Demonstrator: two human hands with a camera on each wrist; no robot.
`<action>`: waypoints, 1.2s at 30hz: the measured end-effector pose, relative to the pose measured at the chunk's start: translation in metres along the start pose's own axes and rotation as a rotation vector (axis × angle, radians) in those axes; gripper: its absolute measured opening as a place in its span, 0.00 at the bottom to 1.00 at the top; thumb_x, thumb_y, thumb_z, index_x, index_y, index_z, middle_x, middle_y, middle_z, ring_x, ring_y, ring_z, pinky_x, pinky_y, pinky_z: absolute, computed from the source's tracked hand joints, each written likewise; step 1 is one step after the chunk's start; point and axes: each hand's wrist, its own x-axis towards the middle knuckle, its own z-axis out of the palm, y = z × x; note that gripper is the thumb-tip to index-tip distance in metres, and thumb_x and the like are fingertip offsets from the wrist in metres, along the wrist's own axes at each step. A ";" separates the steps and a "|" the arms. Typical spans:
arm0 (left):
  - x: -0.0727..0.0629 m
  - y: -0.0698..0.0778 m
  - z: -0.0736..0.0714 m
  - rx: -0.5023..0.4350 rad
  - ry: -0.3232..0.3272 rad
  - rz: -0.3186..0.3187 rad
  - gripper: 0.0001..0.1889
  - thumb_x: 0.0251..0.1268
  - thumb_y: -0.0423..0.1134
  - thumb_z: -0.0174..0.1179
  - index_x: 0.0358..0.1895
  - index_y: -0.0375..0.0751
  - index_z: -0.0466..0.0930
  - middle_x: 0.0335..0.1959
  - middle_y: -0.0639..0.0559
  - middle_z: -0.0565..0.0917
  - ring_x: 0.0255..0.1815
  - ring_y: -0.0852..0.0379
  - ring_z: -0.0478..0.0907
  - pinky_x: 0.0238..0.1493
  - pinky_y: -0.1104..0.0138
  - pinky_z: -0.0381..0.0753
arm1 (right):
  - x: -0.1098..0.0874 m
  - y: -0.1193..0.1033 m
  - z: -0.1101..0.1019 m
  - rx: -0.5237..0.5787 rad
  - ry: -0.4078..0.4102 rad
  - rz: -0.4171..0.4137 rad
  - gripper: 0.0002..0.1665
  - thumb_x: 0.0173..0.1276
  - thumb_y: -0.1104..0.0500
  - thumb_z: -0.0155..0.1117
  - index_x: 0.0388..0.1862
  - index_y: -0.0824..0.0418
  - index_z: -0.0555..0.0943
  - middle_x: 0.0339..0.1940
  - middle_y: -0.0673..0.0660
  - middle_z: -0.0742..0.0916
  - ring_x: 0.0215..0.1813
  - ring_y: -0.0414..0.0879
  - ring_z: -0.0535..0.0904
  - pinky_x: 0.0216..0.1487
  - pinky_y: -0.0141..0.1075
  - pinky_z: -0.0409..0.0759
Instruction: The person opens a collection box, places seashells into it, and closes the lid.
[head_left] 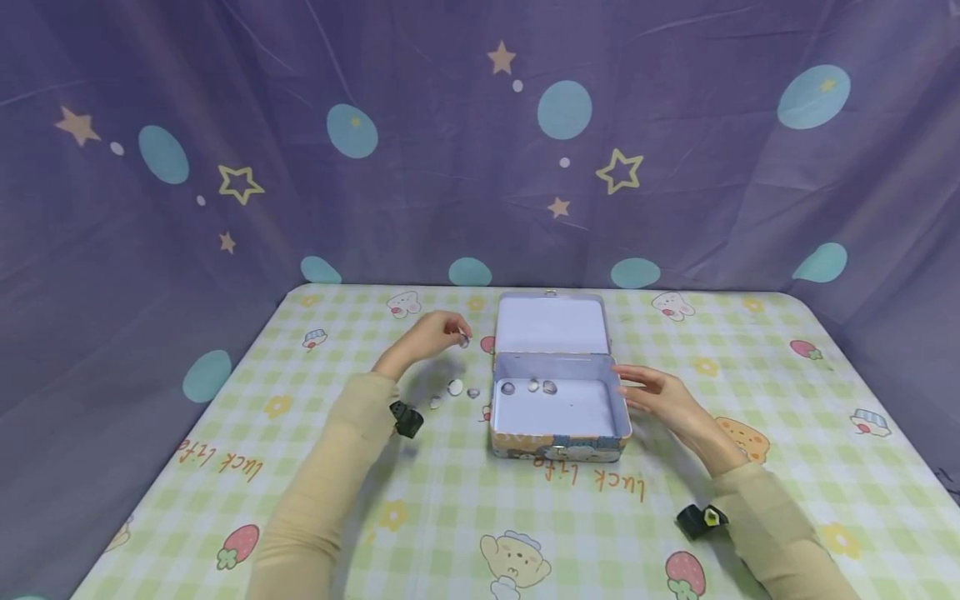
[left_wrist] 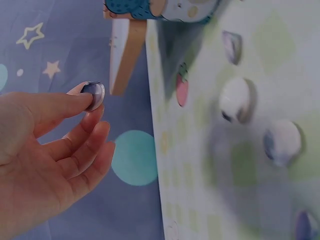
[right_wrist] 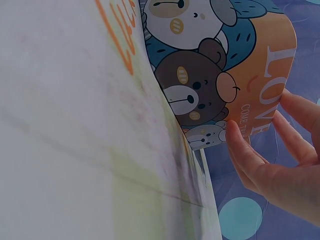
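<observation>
Thumb and forefinger of my left hand (head_left: 437, 333) pinch a small grey-and-white seashell (left_wrist: 95, 95), held left of the tin box (head_left: 558, 452). The tin stands with its lid (head_left: 552, 325) tipped back, and three shells lie inside near the back wall, one of them a greyish shell (head_left: 550, 387). At the tin's right side is my right hand (head_left: 663, 404), its lightly bent fingers touching the wall and rim. The right wrist view shows these fingers against the printed bear side (right_wrist: 192, 85).
Several loose shells lie on the checked tablecloth (head_left: 420, 533) left of the tin, among them a white shell (head_left: 455, 387). A purple patterned curtain (head_left: 450, 150) hangs behind the table. Black wrist devices, such as the left camera (head_left: 407, 419), sit on both sleeves.
</observation>
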 end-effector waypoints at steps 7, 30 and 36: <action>0.010 0.013 0.001 0.017 0.011 0.041 0.08 0.56 0.27 0.51 0.36 0.33 0.79 0.27 0.47 0.80 0.29 0.56 0.74 0.33 0.69 0.71 | -0.002 -0.002 0.000 -0.006 -0.004 -0.010 0.35 0.59 0.54 0.61 0.61 0.69 0.64 0.61 0.69 0.68 0.45 0.33 0.74 0.47 0.32 0.74; 0.035 0.068 0.017 0.046 -0.094 0.102 0.08 0.56 0.29 0.53 0.37 0.36 0.81 0.27 0.49 0.80 0.24 0.61 0.71 0.25 0.73 0.70 | -0.003 -0.003 0.000 0.013 -0.020 -0.003 0.35 0.60 0.54 0.60 0.62 0.69 0.63 0.61 0.69 0.66 0.45 0.31 0.74 0.48 0.32 0.74; 0.042 0.084 0.026 0.054 -0.112 0.149 0.07 0.55 0.29 0.55 0.36 0.36 0.81 0.29 0.48 0.81 0.27 0.59 0.71 0.26 0.73 0.69 | -0.003 -0.004 0.000 0.011 -0.025 -0.017 0.35 0.61 0.55 0.60 0.62 0.70 0.62 0.61 0.70 0.66 0.45 0.31 0.74 0.49 0.33 0.73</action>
